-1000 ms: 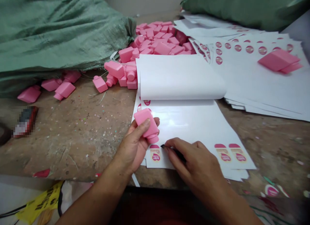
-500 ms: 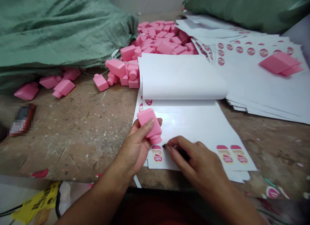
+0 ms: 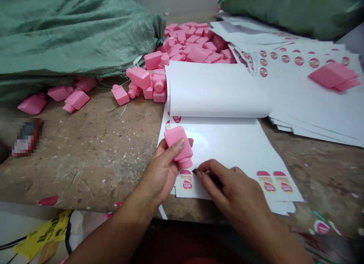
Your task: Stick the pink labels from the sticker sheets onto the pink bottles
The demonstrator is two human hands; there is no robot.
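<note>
A pink plastic bottle (image 3: 178, 144) is clasped by the curled fingers (image 3: 173, 149) of the left hand (image 3: 159, 173), long axis tilted, neck end down, just above a printed label (image 3: 186, 182); a dark tool (image 3: 213, 178) is pinched by the right hand (image 3: 230, 188) at the label sheet (image 3: 227, 146).

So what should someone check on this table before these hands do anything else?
Left hand closed around the pink plastic bottle: ok.
Bottle's visible face is bare: ok; its far side: cannot tell.
Right hand holding a dark pointed tool at the white sheet: ok.
Printed BABY label beside the tool's tip lying flat: cannot tell.
Upper sheets folded back, away from the hands: ok.
</note>
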